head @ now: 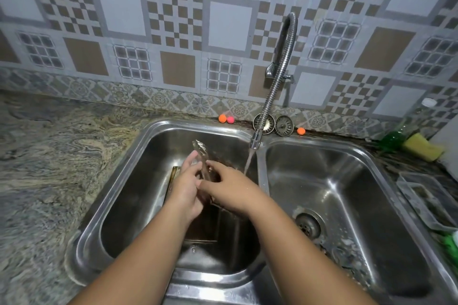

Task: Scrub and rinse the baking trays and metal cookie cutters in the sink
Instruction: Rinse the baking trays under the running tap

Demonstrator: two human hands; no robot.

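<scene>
over the left basin of the double sink [138,146], both hands meet above a dark baking tray [205,225] lying on the bottom. left hand [184,188] is closed around a blurred metal piece [200,153], likely a cookie cutter, that sticks up past the fingers. right hand [229,186] grips the same piece from the other side. beside them water runs from the flexible faucet [271,96]. yellow sponge [421,146] sits on the counter at far right.

blurred cookie cutter [201,156], hands hiding tray [198,225]
</scene>
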